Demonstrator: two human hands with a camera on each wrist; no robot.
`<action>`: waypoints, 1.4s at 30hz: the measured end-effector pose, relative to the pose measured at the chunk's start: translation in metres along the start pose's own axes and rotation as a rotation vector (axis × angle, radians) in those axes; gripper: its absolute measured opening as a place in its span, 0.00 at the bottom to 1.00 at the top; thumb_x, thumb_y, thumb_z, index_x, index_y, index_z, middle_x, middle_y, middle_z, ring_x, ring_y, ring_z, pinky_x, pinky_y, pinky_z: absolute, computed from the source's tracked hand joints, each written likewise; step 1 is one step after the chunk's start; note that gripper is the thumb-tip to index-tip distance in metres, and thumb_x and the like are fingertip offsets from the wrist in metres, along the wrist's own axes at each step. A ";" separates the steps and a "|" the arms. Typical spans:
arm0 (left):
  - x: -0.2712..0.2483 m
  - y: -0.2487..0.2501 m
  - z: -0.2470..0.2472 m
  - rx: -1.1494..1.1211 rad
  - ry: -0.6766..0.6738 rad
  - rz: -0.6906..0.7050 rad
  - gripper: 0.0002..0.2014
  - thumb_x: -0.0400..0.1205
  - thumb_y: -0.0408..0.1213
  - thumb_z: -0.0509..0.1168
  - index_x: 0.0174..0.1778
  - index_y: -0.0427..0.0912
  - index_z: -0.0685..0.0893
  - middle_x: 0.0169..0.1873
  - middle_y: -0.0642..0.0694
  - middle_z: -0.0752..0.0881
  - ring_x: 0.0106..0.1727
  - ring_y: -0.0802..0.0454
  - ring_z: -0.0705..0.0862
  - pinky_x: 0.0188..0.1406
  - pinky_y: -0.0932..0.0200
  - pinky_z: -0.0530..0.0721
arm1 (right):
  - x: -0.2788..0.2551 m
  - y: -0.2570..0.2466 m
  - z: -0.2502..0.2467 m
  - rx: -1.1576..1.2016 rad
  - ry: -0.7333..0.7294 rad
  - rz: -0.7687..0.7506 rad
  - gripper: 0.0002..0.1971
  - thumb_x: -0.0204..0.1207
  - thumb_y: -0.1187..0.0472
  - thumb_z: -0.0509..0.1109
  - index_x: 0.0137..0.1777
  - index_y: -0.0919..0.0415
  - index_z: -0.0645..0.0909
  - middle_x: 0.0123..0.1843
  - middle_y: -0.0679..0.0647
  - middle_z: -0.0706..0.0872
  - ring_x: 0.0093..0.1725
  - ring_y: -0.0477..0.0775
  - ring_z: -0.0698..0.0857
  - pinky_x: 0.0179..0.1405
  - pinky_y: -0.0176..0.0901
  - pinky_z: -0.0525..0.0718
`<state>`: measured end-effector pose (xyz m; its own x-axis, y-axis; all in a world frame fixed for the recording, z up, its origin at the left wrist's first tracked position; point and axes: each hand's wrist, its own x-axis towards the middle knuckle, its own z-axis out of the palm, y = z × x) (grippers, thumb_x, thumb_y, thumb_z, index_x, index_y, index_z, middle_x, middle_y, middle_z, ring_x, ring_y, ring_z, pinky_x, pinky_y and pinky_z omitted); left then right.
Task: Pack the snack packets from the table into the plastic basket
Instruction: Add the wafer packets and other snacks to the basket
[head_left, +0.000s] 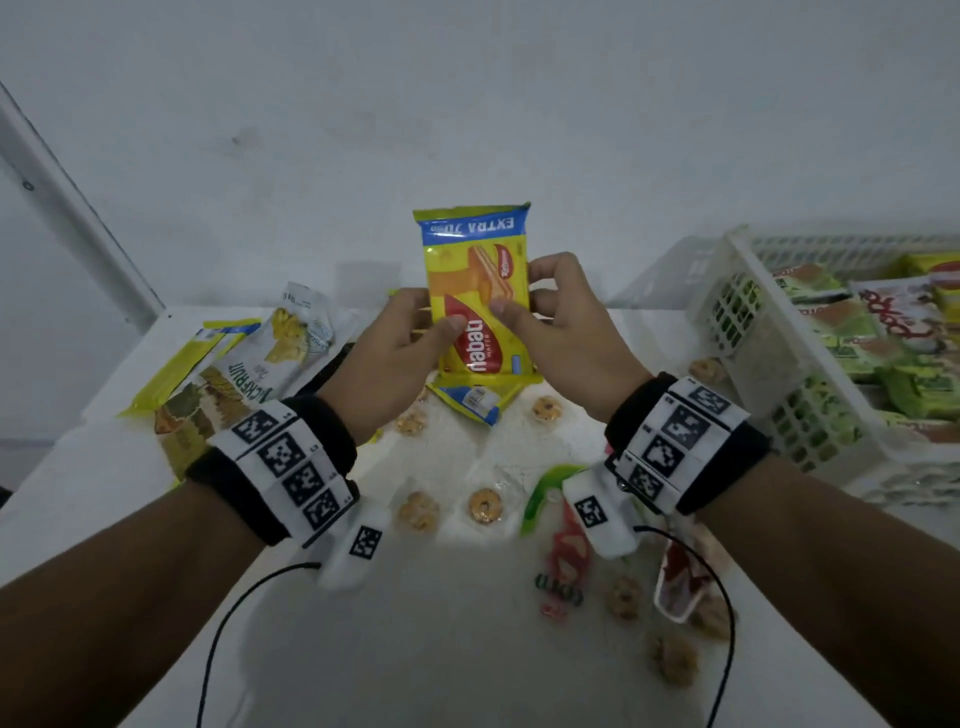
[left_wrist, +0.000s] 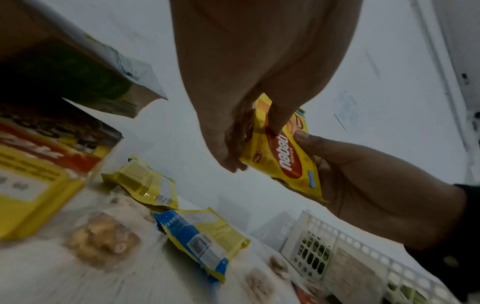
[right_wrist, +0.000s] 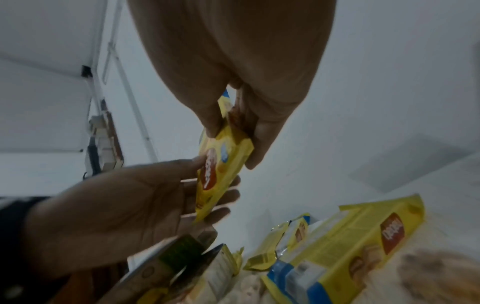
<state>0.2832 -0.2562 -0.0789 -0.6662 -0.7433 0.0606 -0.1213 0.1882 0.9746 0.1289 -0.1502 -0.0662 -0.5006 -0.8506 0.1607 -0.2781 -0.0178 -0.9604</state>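
Observation:
A yellow Nabati wafer packet (head_left: 475, 291) (left_wrist: 283, 156) (right_wrist: 222, 174) is held upright above the white table (head_left: 441, 649), its print upside down. My left hand (head_left: 400, 358) (left_wrist: 249, 98) (right_wrist: 124, 207) pinches its left edge, thumb on the front. My right hand (head_left: 561, 332) (left_wrist: 369, 185) (right_wrist: 244, 82) pinches its right edge the same way. The white plastic basket (head_left: 769, 374) (left_wrist: 335, 242) stands at the right with several green and yellow packets in it.
A jackfruit chips bag (head_left: 260, 364) and yellow packets (head_left: 187, 364) lie at the left. Another yellow and blue wafer packet (head_left: 472, 402) (left_wrist: 202, 236) lies under the held one. Small wrapped cookies (head_left: 485, 505) and a red and green packet (head_left: 566, 551) lie scattered near me.

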 end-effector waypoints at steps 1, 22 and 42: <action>0.000 0.002 0.002 -0.094 -0.003 -0.022 0.12 0.90 0.40 0.64 0.68 0.43 0.78 0.60 0.48 0.89 0.60 0.50 0.90 0.56 0.51 0.90 | 0.001 0.001 0.000 -0.043 -0.016 -0.023 0.15 0.86 0.52 0.71 0.62 0.55 0.68 0.51 0.52 0.93 0.43 0.49 0.93 0.38 0.48 0.90; 0.006 0.007 -0.001 -0.090 0.156 -0.059 0.09 0.91 0.34 0.59 0.66 0.42 0.79 0.53 0.46 0.91 0.46 0.53 0.93 0.38 0.61 0.90 | 0.022 0.044 -0.025 -1.416 -0.350 -0.229 0.23 0.86 0.51 0.64 0.79 0.55 0.68 0.70 0.57 0.75 0.65 0.60 0.77 0.46 0.50 0.74; 0.001 -0.005 -0.021 0.432 0.168 0.173 0.15 0.92 0.39 0.58 0.74 0.43 0.77 0.60 0.47 0.87 0.54 0.56 0.87 0.43 0.76 0.83 | 0.050 0.046 -0.009 -1.408 -0.643 -0.110 0.26 0.85 0.47 0.64 0.81 0.47 0.68 0.71 0.55 0.82 0.68 0.59 0.81 0.60 0.52 0.82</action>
<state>0.2987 -0.2715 -0.0788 -0.5796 -0.7645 0.2820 -0.3371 0.5401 0.7711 0.0838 -0.1889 -0.1003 -0.1051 -0.9593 -0.2623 -0.9923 0.0839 0.0907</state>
